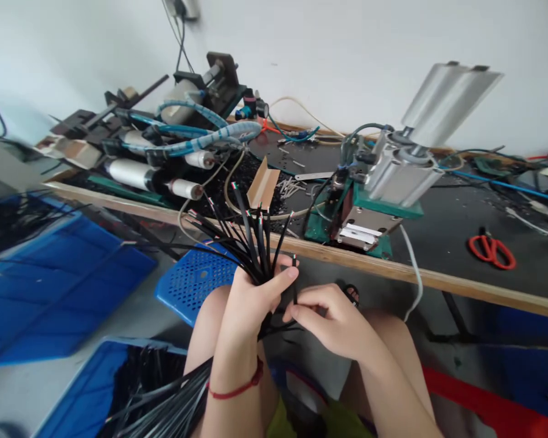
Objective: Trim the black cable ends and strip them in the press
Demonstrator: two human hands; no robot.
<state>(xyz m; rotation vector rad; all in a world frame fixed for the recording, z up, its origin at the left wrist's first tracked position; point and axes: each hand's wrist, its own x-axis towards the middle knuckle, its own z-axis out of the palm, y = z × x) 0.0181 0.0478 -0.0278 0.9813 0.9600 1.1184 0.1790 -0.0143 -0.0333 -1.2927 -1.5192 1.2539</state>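
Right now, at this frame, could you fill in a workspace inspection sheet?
Surface: black-topped bench with a wooden edge, bearing a silver metal machine.
Job's things: bundle of thin black cables with coloured wire tips.
Clutter: small pale strips beside a folded tan cardboard piece; red-handled scissors at right.
Hands: left hand grips the bundle; right hand pinches a single black cable.
Cables: thick blue-wrapped hoses; white cable over the bench's front edge.
Surroundings: blue perforated plastic stool, blue plastic bins, white wall.
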